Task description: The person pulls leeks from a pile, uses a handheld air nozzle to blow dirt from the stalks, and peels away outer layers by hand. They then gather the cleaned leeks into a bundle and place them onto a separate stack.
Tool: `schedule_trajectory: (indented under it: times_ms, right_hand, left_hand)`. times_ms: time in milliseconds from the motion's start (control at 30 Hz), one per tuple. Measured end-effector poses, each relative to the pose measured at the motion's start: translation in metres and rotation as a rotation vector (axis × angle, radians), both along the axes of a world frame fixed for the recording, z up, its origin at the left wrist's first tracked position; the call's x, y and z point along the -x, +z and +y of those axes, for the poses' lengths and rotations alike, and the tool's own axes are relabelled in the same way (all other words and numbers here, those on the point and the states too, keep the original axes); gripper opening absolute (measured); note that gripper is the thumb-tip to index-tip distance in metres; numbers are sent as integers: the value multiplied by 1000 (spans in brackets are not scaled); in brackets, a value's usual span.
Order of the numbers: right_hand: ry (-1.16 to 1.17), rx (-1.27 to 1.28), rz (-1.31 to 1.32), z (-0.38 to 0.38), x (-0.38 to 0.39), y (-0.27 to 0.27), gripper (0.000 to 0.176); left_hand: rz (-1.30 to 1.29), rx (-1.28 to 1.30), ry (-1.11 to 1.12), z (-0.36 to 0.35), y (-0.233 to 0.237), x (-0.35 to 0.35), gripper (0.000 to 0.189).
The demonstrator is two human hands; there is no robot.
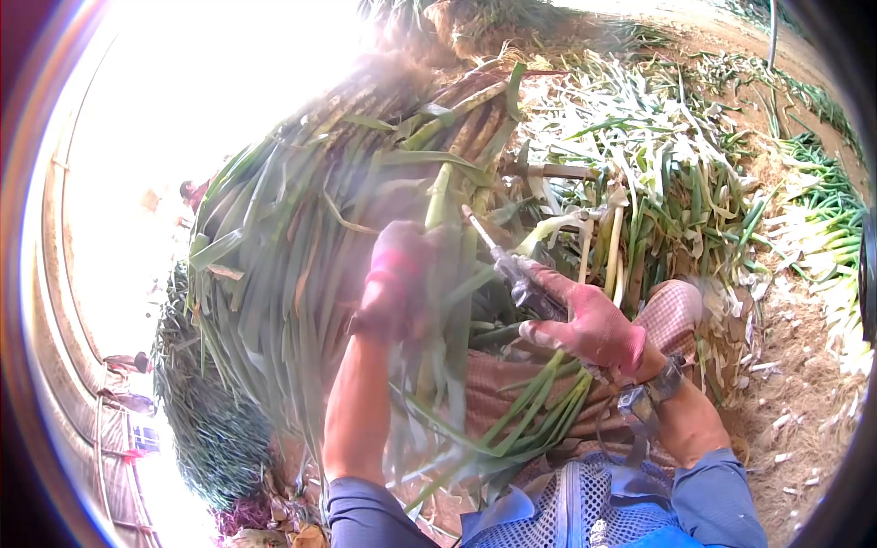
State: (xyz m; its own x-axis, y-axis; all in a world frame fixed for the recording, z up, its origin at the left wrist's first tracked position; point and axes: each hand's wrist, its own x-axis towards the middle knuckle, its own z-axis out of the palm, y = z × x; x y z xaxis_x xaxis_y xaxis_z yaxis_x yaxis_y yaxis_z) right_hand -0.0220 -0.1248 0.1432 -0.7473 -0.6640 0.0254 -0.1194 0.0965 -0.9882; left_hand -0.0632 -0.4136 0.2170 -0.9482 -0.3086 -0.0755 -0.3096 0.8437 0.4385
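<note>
Head view, nearest first: my blue sleeves and mesh vest [585, 502] sit at the bottom, with a checked cloth [498, 388] spread over my lap. A few loose leaves [539, 406] lie across that cloth, trailing off its near edge.

Just above, my right hand [594, 329], in a pink glove with a watch [650, 395] at the wrist, is wrapped fully round the handle of a slim metal tool [521, 279]. The tool's thin tip points up and left towards the stalk.

My left hand [395, 279], also gloved in pink, is blurred, but the fingers look closed round a green stalk [438, 196]. I hold the stalk upright over the lap's far edge, and its top rises into the mass behind.

Behind it, to the left, leans a big bundle of stalks [301, 237] with their outer leaves on, dry and yellowed in places. To the right, beyond my knee, a heap of stripped leaves [658, 155] covers the ground. Farther right lies a row of pale stalks [822, 237], near the edge of the bare dirt [804, 402].

I judge the work well under way but far from over. The heap and the pale row suggest many stalks have been handled, one is in hand, and the leaning bundle looks untouched.
</note>
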Motion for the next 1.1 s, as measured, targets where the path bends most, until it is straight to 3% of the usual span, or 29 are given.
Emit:
schedule_trajectory:
  times_ms: [133, 267, 533, 900, 1000, 1100]
  right_hand:
    - [-27, -12, -31, 4, 1, 7, 79]
    - [-19, -51, 48, 4, 5, -12, 80]
    - [-110, 4, -2, 14, 16, -28, 80]
    - [-20, 43, -70, 14, -1, -23, 82]
    - [18, -61, -93, 3, 1, -10, 83]
    - [52, 161, -158, -20, 22, 3, 82]
  left_hand:
    - [22, -173, 85, 9, -6, -14, 46]
    - [18, -116, 38, 9, -5, -21, 45]
    - [17, -279, 22, 13, -1, -40, 39]
    - [89, -196, 27, 13, -41, -76, 33]
    - [104, -223, 61, 22, -43, -85, 34]
    - [102, -225, 52, 36, -35, -88, 37]
